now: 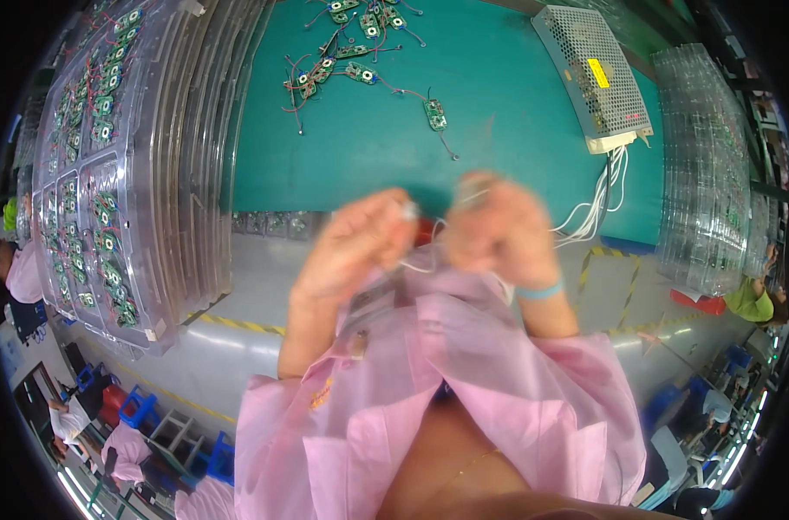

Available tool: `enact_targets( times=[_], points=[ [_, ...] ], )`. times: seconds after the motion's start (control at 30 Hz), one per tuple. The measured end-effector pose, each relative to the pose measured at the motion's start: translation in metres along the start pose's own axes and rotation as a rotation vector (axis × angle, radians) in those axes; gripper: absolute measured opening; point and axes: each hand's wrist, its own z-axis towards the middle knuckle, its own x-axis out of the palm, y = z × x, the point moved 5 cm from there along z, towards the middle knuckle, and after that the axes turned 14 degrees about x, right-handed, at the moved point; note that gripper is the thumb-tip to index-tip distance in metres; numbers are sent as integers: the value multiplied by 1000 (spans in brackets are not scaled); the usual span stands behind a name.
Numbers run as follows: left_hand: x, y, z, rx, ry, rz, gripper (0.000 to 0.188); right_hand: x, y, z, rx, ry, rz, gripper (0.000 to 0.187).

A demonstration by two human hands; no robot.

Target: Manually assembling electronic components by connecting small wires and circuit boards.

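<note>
In front of my chest, over the near edge of the green work mat (325,165), both hands are raised and blurred by motion. My left hand (355,243) is closed, with a small white end at its fingertips. A thin white cable (419,268) hangs in a short loop between the hands. My right hand (498,230), with a light blue band at the wrist, is curled around a pale strand that looks like the same cable; its fingers are smeared. Beyond them lies a single small green circuit board (435,114) with thin wires.
Several more wired boards (329,69) lie in a loose pile at the back. Tall stacks of clear plastic trays (143,173) and trays (702,165) flank the mat. A perforated metal power supply (596,74) sits back right, its white wires (598,195) trailing forward.
</note>
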Motion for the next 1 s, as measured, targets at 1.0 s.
enact_targets(
  times=[1.0],
  points=[
    [-52, -10, 0, 176, -451, 362, 30, -12, 42, 61, -627, -753, -1949, 27]
  ],
)
